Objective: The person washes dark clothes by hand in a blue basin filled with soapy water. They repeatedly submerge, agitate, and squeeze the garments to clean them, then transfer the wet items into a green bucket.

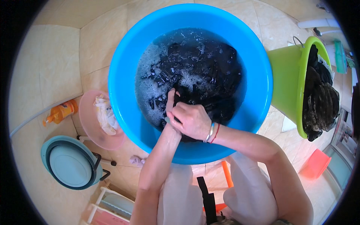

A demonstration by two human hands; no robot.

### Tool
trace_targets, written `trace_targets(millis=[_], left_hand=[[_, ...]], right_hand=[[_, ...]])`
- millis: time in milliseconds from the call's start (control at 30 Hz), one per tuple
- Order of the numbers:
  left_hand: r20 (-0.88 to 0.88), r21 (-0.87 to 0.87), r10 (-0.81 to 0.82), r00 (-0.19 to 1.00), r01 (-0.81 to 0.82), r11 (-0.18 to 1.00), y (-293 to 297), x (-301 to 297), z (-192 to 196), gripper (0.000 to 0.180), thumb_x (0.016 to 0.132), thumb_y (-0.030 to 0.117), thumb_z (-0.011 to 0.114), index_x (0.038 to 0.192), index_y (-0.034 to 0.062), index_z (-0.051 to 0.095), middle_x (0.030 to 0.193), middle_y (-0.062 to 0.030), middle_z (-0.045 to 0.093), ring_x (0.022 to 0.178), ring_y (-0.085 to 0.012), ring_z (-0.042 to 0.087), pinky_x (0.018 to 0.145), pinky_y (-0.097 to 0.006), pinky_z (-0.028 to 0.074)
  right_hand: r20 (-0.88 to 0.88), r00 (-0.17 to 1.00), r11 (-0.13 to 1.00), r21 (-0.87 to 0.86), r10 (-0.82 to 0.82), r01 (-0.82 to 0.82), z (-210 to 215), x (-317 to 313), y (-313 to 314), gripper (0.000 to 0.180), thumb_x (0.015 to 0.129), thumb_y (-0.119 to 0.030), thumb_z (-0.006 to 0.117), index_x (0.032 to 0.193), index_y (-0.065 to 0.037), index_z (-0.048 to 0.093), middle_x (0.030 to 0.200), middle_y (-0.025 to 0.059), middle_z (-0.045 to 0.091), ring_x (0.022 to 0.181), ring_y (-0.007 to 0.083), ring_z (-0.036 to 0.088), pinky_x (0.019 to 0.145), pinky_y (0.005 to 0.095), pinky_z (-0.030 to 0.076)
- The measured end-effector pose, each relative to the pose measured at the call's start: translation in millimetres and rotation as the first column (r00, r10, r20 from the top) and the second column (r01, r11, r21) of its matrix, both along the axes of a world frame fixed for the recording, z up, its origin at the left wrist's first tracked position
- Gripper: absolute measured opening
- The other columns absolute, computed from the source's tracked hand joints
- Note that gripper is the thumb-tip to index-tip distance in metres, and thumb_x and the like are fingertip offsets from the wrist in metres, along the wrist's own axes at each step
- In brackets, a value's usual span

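A large blue tub holds dark, sudsy water with black cloth soaking in it. Over the near part of the water my two hands meet. My right hand, with a bangle and a red string at its wrist, is closed on a bunched piece of the black cloth. My left hand is wet and pressed against the right one, its fingers curled around the same cloth; part of it is hidden behind the right hand. White foam floats along the left side of the water.
At the right stands a green bucket heaped with dark wet clothes. To the left are a pink basin with white cloth, an orange bottle and a grey-blue basin. A coral-pink container lies at lower right.
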State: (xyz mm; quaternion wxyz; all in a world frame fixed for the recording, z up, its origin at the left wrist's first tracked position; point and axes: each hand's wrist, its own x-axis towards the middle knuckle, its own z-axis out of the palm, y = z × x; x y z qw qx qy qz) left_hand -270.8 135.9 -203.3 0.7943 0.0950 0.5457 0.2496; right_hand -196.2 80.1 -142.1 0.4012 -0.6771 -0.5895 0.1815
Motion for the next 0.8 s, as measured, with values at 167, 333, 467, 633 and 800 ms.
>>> trace_targets(millis=[167, 333, 467, 633, 800], left_hand=[[0.246, -0.291, -0.037, 0.969, 0.110, 0.950, -3.3, 18.0, 24.4, 0.039, 0.096, 0.039, 0.051, 0.110, 0.0040, 0.063, 0.102, -0.0077, 0.068, 0.090, -0.0200, 0.066, 0.085, -0.033, 0.053], [0.424, -0.182, -0.045, 0.904, 0.134, 0.974, 40.2, 0.7, 46.7, 0.042, 0.094, 0.037, 0.058, 0.120, 0.0032, 0.061, 0.109, -0.0096, 0.068, 0.095, -0.0248, 0.067, 0.081, -0.039, 0.057], [0.031, -0.159, -0.082, 0.996, 0.086, 0.984, 31.6, -23.5, -10.4, 0.032, 0.093, 0.021, 0.062, 0.119, 0.0034, 0.061, 0.107, -0.0106, 0.068, 0.093, -0.0256, 0.068, 0.077, -0.038, 0.058], [0.239, -0.137, -0.131, 0.962, 0.167, 0.977, 39.1, -0.9, 27.2, 0.037, 0.093, 0.030, 0.063, 0.119, 0.0039, 0.062, 0.112, -0.0093, 0.067, 0.103, -0.0201, 0.065, 0.092, -0.036, 0.052], [0.214, 0.486, -0.430, 0.877, 0.287, 0.826, 25.4, -6.0, 6.7, 0.044, 0.098, 0.030, 0.053, 0.132, 0.0016, 0.055, 0.127, -0.0116, 0.060, 0.111, -0.0180, 0.059, 0.101, -0.032, 0.045]], right_hand=[[0.082, 0.925, 0.899, -0.219, -0.370, 0.379, -81.5, 84.2, 45.0, 0.029, 0.090, -0.023, 0.057, 0.070, -0.004, 0.062, 0.071, 0.0177, 0.063, 0.068, 0.0356, 0.064, 0.057, 0.0456, 0.052], [-0.158, 0.866, 0.875, -0.192, -0.474, 0.443, -72.0, 108.7, 21.5, 0.035, 0.089, -0.033, 0.066, 0.108, -0.004, 0.060, 0.110, 0.0189, 0.061, 0.100, 0.0383, 0.059, 0.084, 0.0459, 0.047], [0.119, 0.983, 0.865, -0.498, 0.140, -0.063, -79.9, 91.0, 11.1, 0.035, 0.086, -0.019, 0.065, 0.118, -0.006, 0.056, 0.112, 0.0149, 0.058, 0.095, 0.0362, 0.062, 0.083, 0.0427, 0.052], [-0.196, 0.939, 0.957, -0.122, -0.282, 0.262, -78.2, 73.6, 33.8, 0.019, 0.084, -0.012, 0.065, 0.101, -0.004, 0.065, 0.099, 0.0159, 0.065, 0.092, 0.0341, 0.064, 0.079, 0.0422, 0.053], [-0.061, 0.993, 0.993, -0.041, 0.105, -0.108, 21.8, 3.1, -6.9, 0.012, 0.082, -0.018, 0.067, 0.082, -0.011, 0.058, 0.080, 0.0069, 0.053, 0.072, 0.0231, 0.063, 0.063, 0.0356, 0.051]])
